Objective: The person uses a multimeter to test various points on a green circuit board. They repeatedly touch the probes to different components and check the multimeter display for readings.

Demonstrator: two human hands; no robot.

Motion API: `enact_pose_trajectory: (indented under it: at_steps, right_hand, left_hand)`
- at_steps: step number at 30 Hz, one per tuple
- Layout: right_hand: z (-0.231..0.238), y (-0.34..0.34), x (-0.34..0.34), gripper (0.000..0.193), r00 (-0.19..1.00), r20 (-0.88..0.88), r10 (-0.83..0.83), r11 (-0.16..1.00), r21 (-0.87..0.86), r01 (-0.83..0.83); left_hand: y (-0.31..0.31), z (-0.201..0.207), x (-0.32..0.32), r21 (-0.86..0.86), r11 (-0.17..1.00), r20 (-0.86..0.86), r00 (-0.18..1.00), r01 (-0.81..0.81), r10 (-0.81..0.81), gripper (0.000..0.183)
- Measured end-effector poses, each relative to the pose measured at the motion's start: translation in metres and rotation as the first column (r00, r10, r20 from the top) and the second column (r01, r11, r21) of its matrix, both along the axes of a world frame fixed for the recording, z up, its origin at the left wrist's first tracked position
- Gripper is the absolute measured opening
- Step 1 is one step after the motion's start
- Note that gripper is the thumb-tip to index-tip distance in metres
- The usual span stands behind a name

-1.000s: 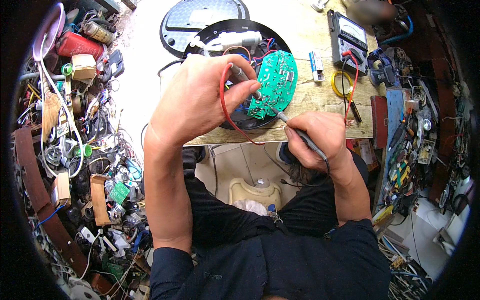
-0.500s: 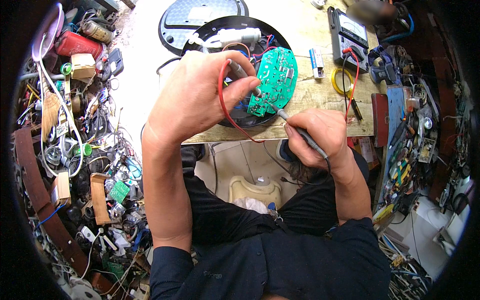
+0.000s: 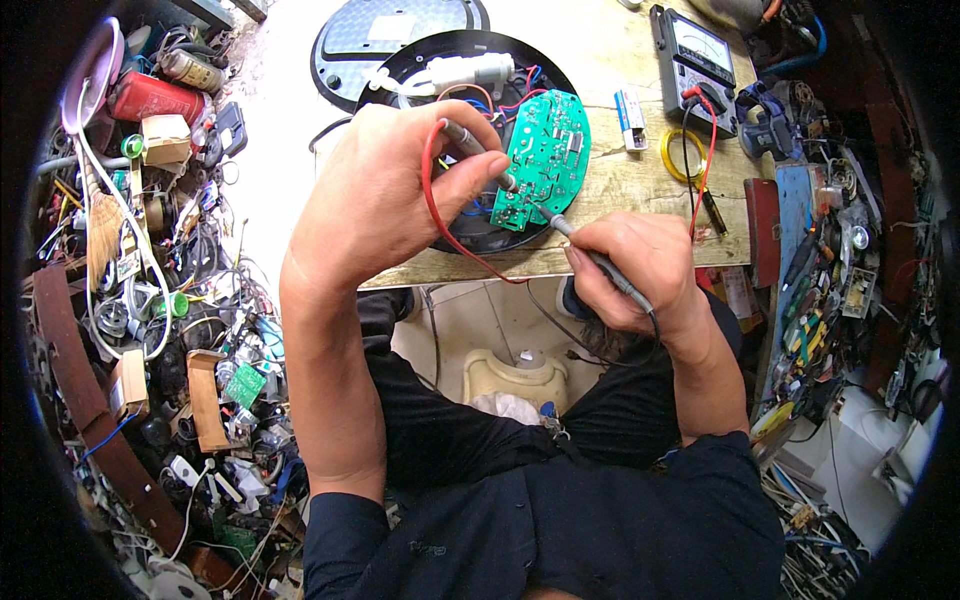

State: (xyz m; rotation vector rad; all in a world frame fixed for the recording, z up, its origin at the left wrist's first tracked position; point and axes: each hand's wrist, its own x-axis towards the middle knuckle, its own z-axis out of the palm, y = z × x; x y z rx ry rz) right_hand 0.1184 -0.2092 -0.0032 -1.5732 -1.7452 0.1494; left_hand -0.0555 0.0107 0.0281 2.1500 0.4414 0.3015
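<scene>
A green circuit board (image 3: 553, 150) lies tilted over a round black housing (image 3: 400, 72), its soldered side up. My left hand (image 3: 400, 180) is closed on a grey test probe (image 3: 462, 137) with a red lead, its tip down at the board's lower left part. Between the fingers of my right hand (image 3: 640, 268) is a second grey test probe (image 3: 612, 272) with a dark lead. Its tip meets the board close to the other tip; exact contact is too small to tell. Inside the housing, a white cylindrical part (image 3: 472, 72) and coloured wires show behind the board.
An analog multimeter (image 3: 697, 70) with red and black leads stands at the back right, near a yellow wire coil (image 3: 684, 157) and a small box (image 3: 630, 120). A round grey cover (image 3: 385, 40) lies behind the housing. Piled electronic scrap (image 3: 225, 390) crowds the left side.
The whole view has shifted slightly. Both hands keep their probes on the same area of the board, with hardly any movement relative to it.
</scene>
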Motion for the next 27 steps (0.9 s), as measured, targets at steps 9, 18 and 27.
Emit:
enact_pose_trajectory:
  at_steps: [9, 18, 27]
  right_hand:
    - [-0.0031, -0.0006, -0.0011, 0.021, 1.0, -0.002, -0.027, 1.0, 0.0, 0.027]
    - [-0.0036, -0.0007, -0.001, 0.02, 1.0, -0.004, -0.019, 1.0, -0.008, 0.018]
    - [-0.0024, -0.0011, -0.0018, 0.02, 0.999, -0.018, -0.029, 0.999, -0.023, 0.029]
  left_hand:
    - [0.0, -0.0007, -0.0007, 0.0, 1.0, -0.01, 1.0, -0.007, 0.007, 0.018]
    - [-0.0019, 0.0023, -0.0008, 0.009, 0.999, -0.044, 0.998, -0.047, 0.048, 0.017]
    - [-0.0018, -0.0005, -0.0012, -0.003, 0.999, -0.036, 0.998, -0.048, 0.048, 0.018]
